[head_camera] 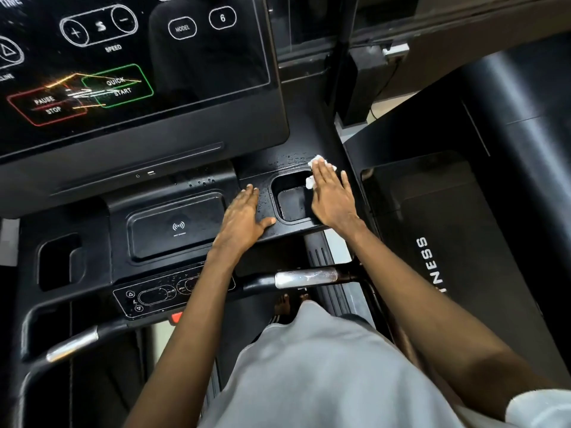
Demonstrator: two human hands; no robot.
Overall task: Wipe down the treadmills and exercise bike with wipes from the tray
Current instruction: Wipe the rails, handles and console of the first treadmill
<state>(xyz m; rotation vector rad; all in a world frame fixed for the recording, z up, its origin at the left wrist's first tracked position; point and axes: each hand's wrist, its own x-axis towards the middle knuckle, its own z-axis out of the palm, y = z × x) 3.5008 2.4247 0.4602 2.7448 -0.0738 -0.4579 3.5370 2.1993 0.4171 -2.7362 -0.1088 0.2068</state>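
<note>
Head view: your right hand [332, 196] presses a white wipe [312, 173] flat beside the cup holder [290, 208], fingers straight together; your left hand [244, 216] rests flat on the treadmill console [173, 227], fingers together.

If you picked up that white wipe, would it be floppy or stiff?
Probably floppy: the wipe bunches and folds under the flat right hand. Likely light too, since it looks thin. It may slide easily, as droplets wet the console around it.
</note>
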